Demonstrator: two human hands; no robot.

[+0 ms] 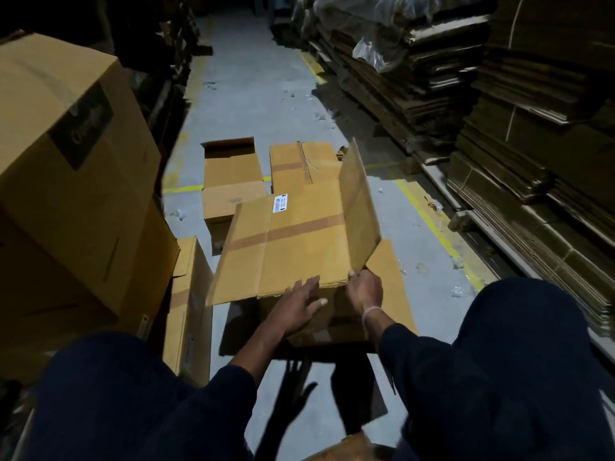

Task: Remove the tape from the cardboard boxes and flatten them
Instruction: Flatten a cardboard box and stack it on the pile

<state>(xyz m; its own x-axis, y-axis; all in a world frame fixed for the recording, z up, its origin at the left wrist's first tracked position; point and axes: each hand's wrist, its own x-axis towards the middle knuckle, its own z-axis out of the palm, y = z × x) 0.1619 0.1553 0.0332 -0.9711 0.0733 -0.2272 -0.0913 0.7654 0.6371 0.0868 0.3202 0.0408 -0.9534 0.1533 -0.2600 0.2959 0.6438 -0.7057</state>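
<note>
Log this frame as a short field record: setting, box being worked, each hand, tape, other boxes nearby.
setting: warehouse aisle, grey concrete floor with yellow lines
box in work: brown cardboard box with white label, flaps open, one flap upright
left hand: open, fingers spread on the box's near edge
right hand: grips the base of the upright flap
tape: brown tape strip still across the box panel
nearby: two flattened cardboard boxes beyond; tall stacked cardboard boxes at left; piles of flattened cardboard at right

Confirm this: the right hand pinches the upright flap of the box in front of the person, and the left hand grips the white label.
Not quite. In the head view the left hand lies open on the near edge of the box, well short of the white label at the far edge. The right hand does pinch the upright flap.
</note>
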